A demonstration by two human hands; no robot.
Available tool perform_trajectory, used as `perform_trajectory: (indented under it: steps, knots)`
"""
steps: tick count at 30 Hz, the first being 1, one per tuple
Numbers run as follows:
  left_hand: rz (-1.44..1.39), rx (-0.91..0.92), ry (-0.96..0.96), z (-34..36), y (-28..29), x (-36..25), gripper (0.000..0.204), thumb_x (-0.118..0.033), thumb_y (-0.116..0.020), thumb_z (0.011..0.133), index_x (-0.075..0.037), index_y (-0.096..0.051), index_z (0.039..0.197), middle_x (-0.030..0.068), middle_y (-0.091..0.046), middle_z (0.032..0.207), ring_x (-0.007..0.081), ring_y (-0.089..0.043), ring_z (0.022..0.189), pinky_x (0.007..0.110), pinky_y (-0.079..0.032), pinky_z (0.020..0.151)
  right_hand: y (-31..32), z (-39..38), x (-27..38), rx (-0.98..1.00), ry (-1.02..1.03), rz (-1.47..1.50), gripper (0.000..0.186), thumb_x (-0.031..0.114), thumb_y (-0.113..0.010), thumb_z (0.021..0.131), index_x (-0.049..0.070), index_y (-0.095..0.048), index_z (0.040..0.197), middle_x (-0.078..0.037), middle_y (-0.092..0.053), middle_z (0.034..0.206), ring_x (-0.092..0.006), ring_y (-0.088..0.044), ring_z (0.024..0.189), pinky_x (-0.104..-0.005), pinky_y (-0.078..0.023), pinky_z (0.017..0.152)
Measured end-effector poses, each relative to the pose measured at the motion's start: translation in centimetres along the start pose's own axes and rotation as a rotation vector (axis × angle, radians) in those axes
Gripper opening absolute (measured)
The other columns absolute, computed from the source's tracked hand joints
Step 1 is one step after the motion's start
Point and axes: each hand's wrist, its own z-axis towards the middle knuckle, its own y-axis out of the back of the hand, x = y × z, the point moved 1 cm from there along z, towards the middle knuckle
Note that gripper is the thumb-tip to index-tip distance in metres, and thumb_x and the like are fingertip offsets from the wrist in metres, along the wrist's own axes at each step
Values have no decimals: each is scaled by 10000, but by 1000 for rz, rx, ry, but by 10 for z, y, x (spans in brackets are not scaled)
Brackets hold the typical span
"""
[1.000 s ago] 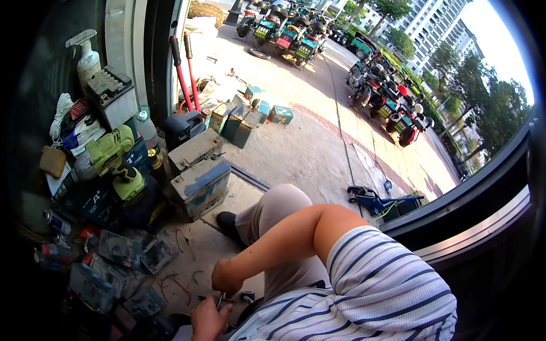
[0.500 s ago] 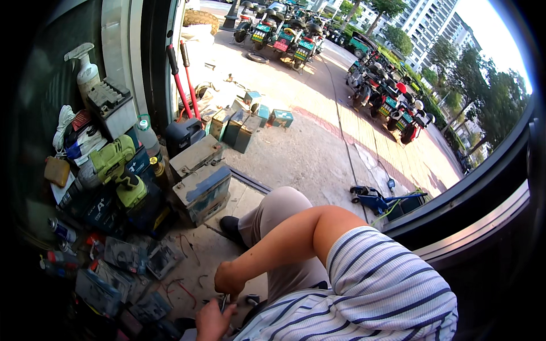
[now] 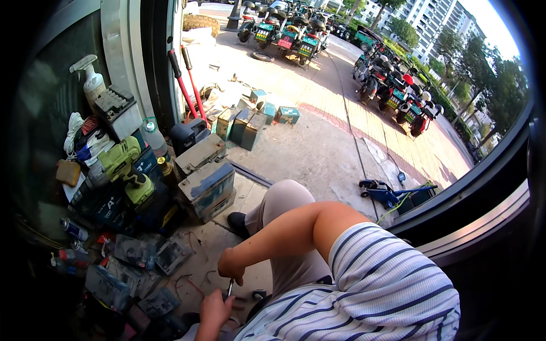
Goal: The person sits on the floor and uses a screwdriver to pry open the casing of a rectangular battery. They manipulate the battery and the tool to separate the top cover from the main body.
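Observation:
Low in front of my bent leg, my right hand [image 3: 231, 266] is curled closed, back of the hand up. A slim shiny metal tool [image 3: 230, 287] shows from under it and slants down to my left hand; its exact kind does not show. My left hand [image 3: 214, 310] is just below and nearer to me, its fingers bent and closed beside the tool's lower end. What it grips is hidden. Dark reddish stubs [image 3: 239, 299] show next to its fingers, too small to name.
Worn batteries [image 3: 207, 190] stand by the doorway, with a yellow-green cordless power tool [image 3: 122, 162] and a spray bottle [image 3: 91, 79] to the left. Broken casings [image 3: 105, 287] litter the floor. Red-handled cutters [image 3: 190, 85] lean on the frame. Outside are a blue floor jack [image 3: 381, 193] and parked scooters [image 3: 398, 99].
The view has shifted slightly, so the surroundings sit a little to the right and lower. My hands are slightly further apart, and more of the metal tool shows between them.

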Motion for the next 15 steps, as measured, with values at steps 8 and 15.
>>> perform_trajectory:
  steps: [8, 15]
  knots:
    - [92, 4, 30, -9, 2, -13, 381, -364, -673, 802, 3, -587, 862, 220, -657, 831, 410, -628, 834, 491, -491, 733, -9, 11, 1, 6, 1, -72, 427, 407, -782, 668, 102, -696, 954, -90, -693, 941, -320, -645, 913, -446, -511, 731]
    - [84, 34, 67, -11, 5, -17, 391, -378, -671, 800, -3, -597, 884, 214, -662, 849, 405, -632, 836, 487, -493, 742, -14, 19, 0, 30, 42, -65, 427, 400, -779, 668, 104, -697, 964, -96, -694, 940, -317, -648, 911, -442, -513, 736]
